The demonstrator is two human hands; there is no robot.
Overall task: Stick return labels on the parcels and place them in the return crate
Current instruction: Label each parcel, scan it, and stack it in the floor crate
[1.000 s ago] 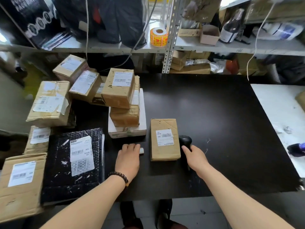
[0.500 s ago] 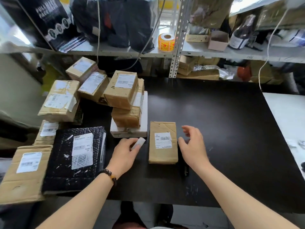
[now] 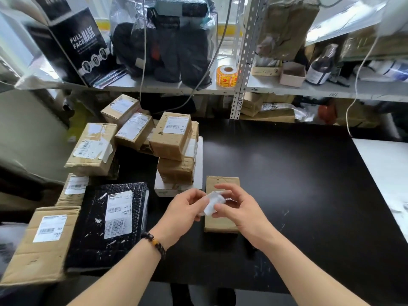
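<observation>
Your left hand point(image 3: 185, 208) and right hand point(image 3: 240, 208) meet above the near part of the black tabletop point(image 3: 298, 184). Both pinch one small white paper label point(image 3: 213, 203) between curled fingertips.

Directly beneath them lies a flat brown cardboard parcel point(image 3: 221, 183), its far end showing past your fingers. Cannot tell whether the label touches it.

Just left stands a leaning stack of brown labelled boxes point(image 3: 174, 151). Further left lies a black bubble mailer point(image 3: 106, 226). There is a dark beaded bracelet point(image 3: 154, 240) on your left wrist. An orange sticker roll point(image 3: 227, 75) sits on the grey shelf behind.
</observation>
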